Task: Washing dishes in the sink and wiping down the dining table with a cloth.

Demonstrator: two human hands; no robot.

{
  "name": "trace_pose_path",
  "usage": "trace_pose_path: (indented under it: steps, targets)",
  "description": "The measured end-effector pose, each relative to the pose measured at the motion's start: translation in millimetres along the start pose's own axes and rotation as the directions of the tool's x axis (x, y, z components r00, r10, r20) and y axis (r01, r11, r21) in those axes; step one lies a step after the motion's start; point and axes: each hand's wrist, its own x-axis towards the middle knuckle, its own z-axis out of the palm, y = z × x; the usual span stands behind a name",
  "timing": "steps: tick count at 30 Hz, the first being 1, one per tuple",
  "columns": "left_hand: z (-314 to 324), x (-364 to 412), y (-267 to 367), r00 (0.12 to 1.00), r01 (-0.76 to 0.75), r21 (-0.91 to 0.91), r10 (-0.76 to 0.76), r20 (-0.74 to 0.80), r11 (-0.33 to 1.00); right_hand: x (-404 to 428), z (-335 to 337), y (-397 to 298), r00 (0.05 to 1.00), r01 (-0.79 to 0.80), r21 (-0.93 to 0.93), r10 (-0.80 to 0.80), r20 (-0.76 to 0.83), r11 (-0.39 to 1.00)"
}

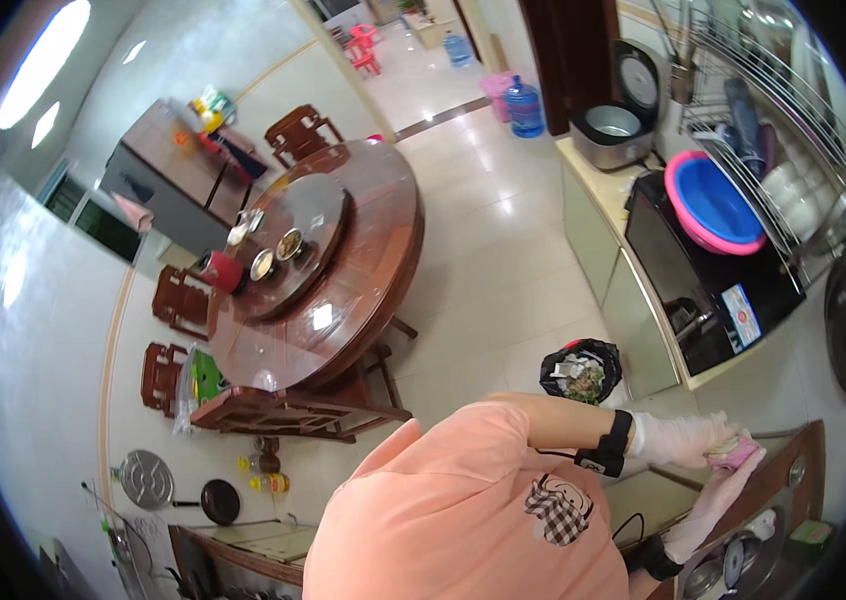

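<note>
My left hand, in a thin translucent glove with a black strap at the wrist, grips a crumpled pink and pale green cloth. From below, my right hand, also gloved and strapped, meets it and closes on the same cloth. Both hands are close together above the brown-edged counter. Just below them in the picture is a metal sink with metal bowls and other dishes in it. The fingers are partly hidden by the cloth and blur.
A black-lined bin holding food scraps stands on the floor. Beyond it are a cabinet with a black cooktop, a blue basin, a rice cooker and a dish rack. A round wooden table stands behind me.
</note>
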Motion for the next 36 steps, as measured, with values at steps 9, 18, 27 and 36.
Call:
trace_pose_path:
  steps: [9,18,27,36]
  targets:
    - [-188.6,-130.9,-9.9,0.936,0.295,-0.795,-0.328,0.129,0.531,-57.7,150.1,21.2,0.656,0.055,-0.223,0.133,0.743,0.973]
    - [-303.0,-311.3,-56.6,0.824,0.360,-0.656,-0.556,-0.110,0.663,-142.4,335.9,125.9,0.439,-0.232,-0.312,0.385,0.812,0.921]
    - [-368.6,-447.8,-95.4,0.697,0.110,-0.744,-0.585,-0.415,0.659,-186.5,472.9,232.2,0.272,-0.168,-0.503,0.531,0.803,0.848]
    - [-413.9,-475.4,-143.0,0.477,0.420,-0.313,-0.500,-0.722,0.852,-193.2,587.9,308.3,0.116,-0.343,-0.522,0.587,0.801,0.781]
